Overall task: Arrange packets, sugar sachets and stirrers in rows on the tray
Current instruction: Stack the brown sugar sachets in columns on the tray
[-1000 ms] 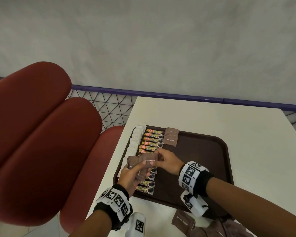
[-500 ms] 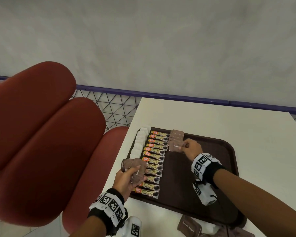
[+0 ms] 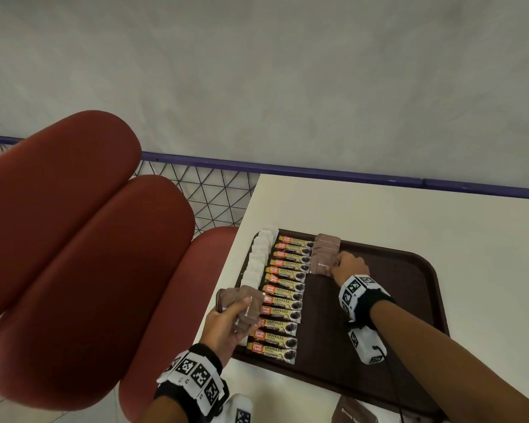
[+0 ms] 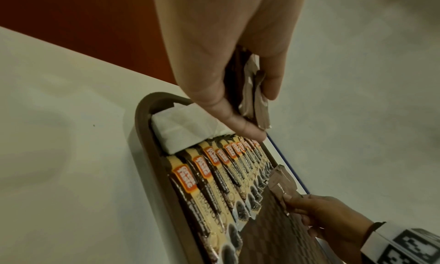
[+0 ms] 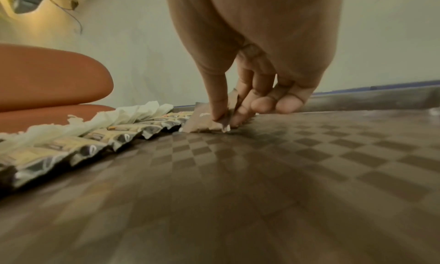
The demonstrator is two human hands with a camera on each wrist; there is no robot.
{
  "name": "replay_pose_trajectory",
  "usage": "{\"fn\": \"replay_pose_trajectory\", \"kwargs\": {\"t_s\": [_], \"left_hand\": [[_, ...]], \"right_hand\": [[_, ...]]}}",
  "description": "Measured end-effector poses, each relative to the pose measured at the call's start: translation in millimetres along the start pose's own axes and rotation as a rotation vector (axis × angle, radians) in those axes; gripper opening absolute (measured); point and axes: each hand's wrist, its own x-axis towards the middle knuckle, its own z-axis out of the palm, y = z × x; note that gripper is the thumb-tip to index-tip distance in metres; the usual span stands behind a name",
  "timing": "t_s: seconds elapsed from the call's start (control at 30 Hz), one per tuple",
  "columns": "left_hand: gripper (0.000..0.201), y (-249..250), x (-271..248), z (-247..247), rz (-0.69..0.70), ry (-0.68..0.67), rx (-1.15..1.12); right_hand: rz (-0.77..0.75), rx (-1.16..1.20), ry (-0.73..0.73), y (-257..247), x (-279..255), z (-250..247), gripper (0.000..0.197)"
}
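We start at the right hand (image 5: 250, 106). Its thumb and forefinger pinch the near right corner of one brown sugar sachet (image 3: 323, 266); the other fingers are curled beside them, their tips close to the tray floor. The sachet lies almost flat on the brown tray (image 3: 409, 300), its near edge lifted slightly under the pinch. It sits at the near end of a short row of brown sachets (image 3: 326, 245) begun at the far edge, just right of the column of coffee sticks (image 3: 283, 303).

To finish this step well, we judge the following:
- Lower the pinched corner until the sachet rests flat before letting go.
- Keep its left edge beside the coffee stick ends, not over them.
- Overlap it with the sachet behind as that row does, so the spacing reads even.
- Release by parting thumb and forefinger upward, so the light paper does not drag.

The left hand (image 3: 223, 328) holds the spare stack of brown sachets (image 3: 242, 306), thumb on top and fingers curled beneath, over the tray's near left corner and well apart from the row. Left of the coffee sticks runs a column of white packets (image 3: 258, 261). We see no stirrers in any view.
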Motion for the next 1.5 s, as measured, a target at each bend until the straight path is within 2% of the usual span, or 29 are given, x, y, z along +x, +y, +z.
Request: {"fn": "replay_pose_trajectory", "kwargs": {"t_s": [0.23, 0.43, 0.67, 0.77, 0.83, 0.93, 1.03, 1.17, 1.3, 1.43, 1.5], "left_hand": [[0.027, 3, 0, 2, -0.015, -0.04, -0.024], [0.03, 4, -2, 4, 0.003, -0.034, 0.029], [0.03, 5, -6, 10, 0.02, -0.024, 0.062], [0.033, 3, -6, 14, 0.018, -0.014, 0.067], [0.033, 1, -8, 17, 0.017, -0.005, 0.067], [0.032, -2, -11, 23, 0.008, -0.007, 0.092], [0.034, -5, -12, 29, -0.001, -0.022, 0.137], [0.036, -7, -13, 34, -0.009, -0.072, 0.161], [0.033, -7, -16, 37, -0.026, -0.116, 0.127], [0.032, -5, -15, 35, -0.061, -0.13, 0.037], [0.034, -4, -15, 32, -0.071, -0.142, 0.025]], "right_hand": [[-0.039, -0.11, 0.059, 0, 4, 4, 0.032], [-0.048, -0.019, 0.169, 3, 2, 10, 0.049], [-0.143, 0.057, 0.229, 4, -16, 7, 0.049], [-0.27, 0.11, 0.184, 3, -29, 6, 0.043], [-0.393, 0.227, 0.12, 1, -41, 6, 0.034], [-0.557, 0.352, -0.035, -4, -61, 6, 0.023], [-0.644, 0.367, -0.213, -13, -78, 7, 0.029], [-0.639, 0.416, -0.414, -20, -89, 7, 0.039], [-0.63, 0.443, -0.41, -18, -89, 7, 0.037], [-0.586, 0.483, -0.398, -12, -82, 5, 0.016], [-0.54, 0.51, -0.368, -8, -79, 2, 0.015]]}}
